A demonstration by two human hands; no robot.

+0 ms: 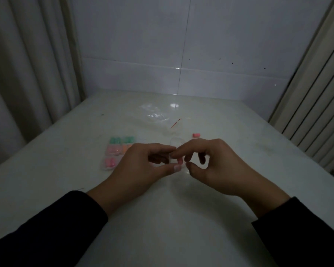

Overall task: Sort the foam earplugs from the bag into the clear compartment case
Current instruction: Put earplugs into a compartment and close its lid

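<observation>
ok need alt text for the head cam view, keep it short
Two hands, the left hand and right hand, meet over a white table, pinching a small clear case. To the left lie cases of green, orange and pink earplugs; behind, an empty bag and one loose pink earplug.

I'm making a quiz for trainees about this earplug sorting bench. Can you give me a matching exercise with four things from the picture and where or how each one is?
Things:
1. green earplugs
2. loose pink earplug
3. clear plastic bag
4. small clear case

Places or states:
A. lies crumpled on the table toward the far wall
B. held between the left hand and the right hand
C. in the far row of the compartment case at left
D. lies alone on the table, just beyond the right hand

Pairs: 1-C, 2-D, 3-A, 4-B
</observation>
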